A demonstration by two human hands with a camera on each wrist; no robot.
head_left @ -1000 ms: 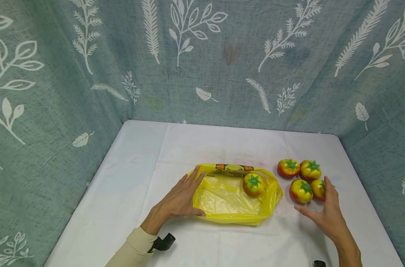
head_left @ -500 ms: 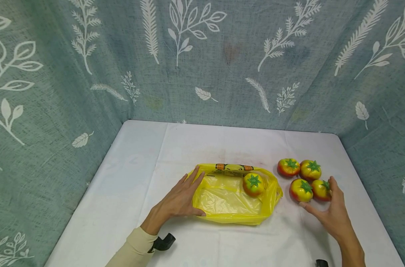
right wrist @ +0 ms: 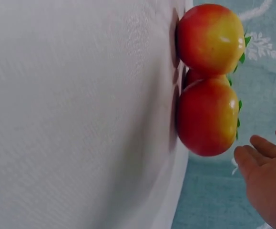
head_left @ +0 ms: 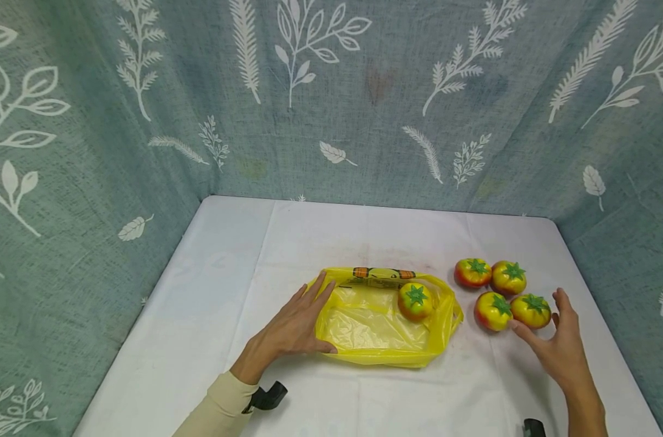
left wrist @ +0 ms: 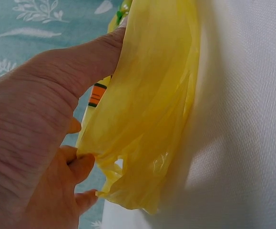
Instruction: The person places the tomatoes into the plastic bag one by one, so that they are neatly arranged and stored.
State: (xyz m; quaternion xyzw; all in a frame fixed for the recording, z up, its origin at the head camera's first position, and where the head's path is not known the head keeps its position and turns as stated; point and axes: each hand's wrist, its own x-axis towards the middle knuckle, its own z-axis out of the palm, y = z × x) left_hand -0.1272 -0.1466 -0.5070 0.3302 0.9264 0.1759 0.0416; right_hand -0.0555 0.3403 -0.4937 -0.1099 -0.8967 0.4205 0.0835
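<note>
A yellow plastic bag (head_left: 364,358) lies on the table with its mouth spread wide. Inside, at its right end, sits a red-and-yellow tomato (head_left: 415,302) with a green star-shaped top. My left hand (head_left: 290,321) spreads its fingers at the bag's left end, the thumb inside the rim in the left wrist view. My right hand (head_left: 561,346) is beside the near right tomato (head_left: 530,311), thumb and fingers apart around its near right side; contact is unclear. Touching or close to that one are the near left tomato (head_left: 493,311) and two farther tomatoes (head_left: 473,273).
A white cloth covers the table (head_left: 244,230). Green-blue curtains (head_left: 337,121) with white leaf prints hang behind it and on both sides. Dark wrist-mounted pieces (head_left: 268,396) show at both wrists.
My right hand has shifted right from over the near right tomato, which now shows fully. The left hand, bag and tomatoes stay about where they were.
</note>
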